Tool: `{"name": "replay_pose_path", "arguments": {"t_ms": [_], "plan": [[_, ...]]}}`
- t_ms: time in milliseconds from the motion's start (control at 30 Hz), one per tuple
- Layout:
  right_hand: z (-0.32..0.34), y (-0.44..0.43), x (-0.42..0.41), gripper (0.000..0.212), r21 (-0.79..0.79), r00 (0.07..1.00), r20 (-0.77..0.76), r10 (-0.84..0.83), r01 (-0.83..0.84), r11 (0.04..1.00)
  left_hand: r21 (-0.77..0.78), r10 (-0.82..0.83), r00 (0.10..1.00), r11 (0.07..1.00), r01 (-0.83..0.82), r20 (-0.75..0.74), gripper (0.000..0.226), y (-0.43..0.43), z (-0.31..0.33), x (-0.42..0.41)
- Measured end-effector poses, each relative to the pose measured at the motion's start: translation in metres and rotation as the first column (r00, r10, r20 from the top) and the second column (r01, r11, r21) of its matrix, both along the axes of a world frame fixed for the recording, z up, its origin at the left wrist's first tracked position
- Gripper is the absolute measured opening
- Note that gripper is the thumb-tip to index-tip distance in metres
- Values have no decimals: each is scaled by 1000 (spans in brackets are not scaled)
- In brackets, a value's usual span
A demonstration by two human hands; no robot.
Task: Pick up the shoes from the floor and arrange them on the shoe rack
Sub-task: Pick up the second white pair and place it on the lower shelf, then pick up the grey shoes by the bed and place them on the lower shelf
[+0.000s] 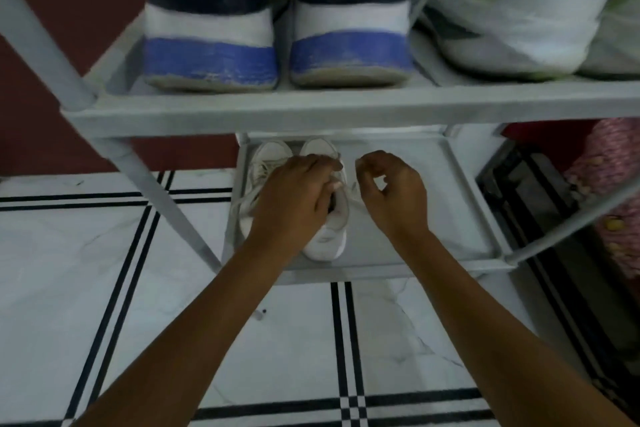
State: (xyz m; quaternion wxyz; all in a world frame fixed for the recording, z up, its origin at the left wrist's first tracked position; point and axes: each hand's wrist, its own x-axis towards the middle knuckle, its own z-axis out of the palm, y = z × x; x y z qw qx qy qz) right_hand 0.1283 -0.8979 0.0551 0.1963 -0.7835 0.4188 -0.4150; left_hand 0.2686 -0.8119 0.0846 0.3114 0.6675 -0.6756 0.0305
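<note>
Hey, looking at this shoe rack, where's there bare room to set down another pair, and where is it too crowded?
Bare room: the lower shelf, right of the white shoes and the right hand, out to its right rim. Crowded: the upper shelf, filled by the blue sneakers and a white plastic bag. The left hand covers the white pair.

The place is a home, likely an entry or storage corner. A grey shoe rack [346,111] stands on a white tiled floor [86,270] with black stripes. Above the fingers [311,166], a shelf holds worn blue sneakers [277,28] and a plastic bag [519,10].
</note>
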Motion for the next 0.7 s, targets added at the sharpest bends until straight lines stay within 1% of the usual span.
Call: {"name": "replay_pose_path", "arguments": {"t_ms": [133, 200, 267, 333, 400, 467, 533, 633, 700], "plan": [[34, 30, -41, 14, 123, 998, -51, -44, 50, 991, 120, -56, 998, 991, 54, 7, 21, 15, 36, -33], [69, 57, -77, 15, 197, 992, -101, -81, 100, 975, 188, -106, 994, 976, 112, -41, 22, 27, 73, -61], [92, 88, -99, 15, 238, 982, -163, -93, 130, 962, 236, -117, 991, 963, 130, -68, 22, 45, 93, -84], [138, 128, -136, 15, 281, 961, -217, -171, 230, 932, 309, -219, 970, 920, 241, -107, 23, 68, 135, -119], [194, 176, -170, 18, 322, 934, -270, -233, 316, 892, 364, -310, 940, 867, 341, -144, 23, 103, 192, -155], [235, 223, -196, 22, 354, 913, -317, -256, 364, 861, 382, -382, 910, 826, 414, -160, 22, 141, 236, -185], [285, 272, -227, 21, 379, 877, -365, -313, 447, 810, 391, -472, 863, 770, 503, -181, 20, 175, 289, -217], [330, 351, -265, 26, 393, 822, -416, -388, 548, 738, 416, -590, 787, 679, 605, -181, 21, 227, 335, -252], [338, 393, -285, 29, 431, 789, -446, -423, 604, 671, 429, -628, 757, 643, 635, -180, 23, 251, 346, -267]]}}
